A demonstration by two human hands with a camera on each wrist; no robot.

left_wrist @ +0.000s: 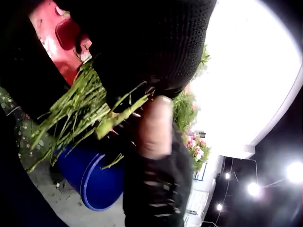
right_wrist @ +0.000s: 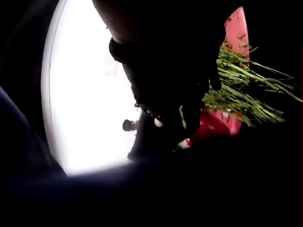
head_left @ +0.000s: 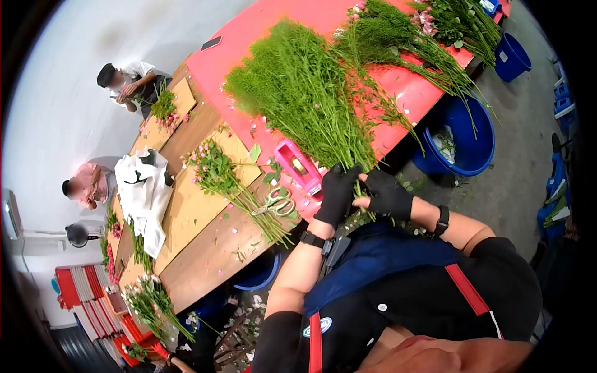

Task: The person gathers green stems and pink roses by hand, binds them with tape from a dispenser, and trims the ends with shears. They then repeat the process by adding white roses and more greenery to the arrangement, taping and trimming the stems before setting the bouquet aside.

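Both hands wear black gloves that leave fingertips bare. The left hand (head_left: 336,196) grips the stem ends of a large green leafy bunch (head_left: 305,93) lying on the red-covered table. Close beside it, the right hand (head_left: 387,194) is at the same stems, thumb and fingers pinching them. In the left wrist view, cut stems (left_wrist: 85,104) stick out below the dark glove, and a bare thumb (left_wrist: 156,127) shows near a thicker stem. The right wrist view is mostly dark, with green stems (right_wrist: 246,90) beside the glove. A pink tape dispenser (head_left: 298,166) stands next to the left hand.
Scissors (head_left: 275,203) lie across a rose bunch (head_left: 217,168) on the left. More greenery (head_left: 398,37) covers the table's far end. Blue buckets (head_left: 484,152) stand below the right edge. Two people are at the far left, beside a white cloth (head_left: 142,193).
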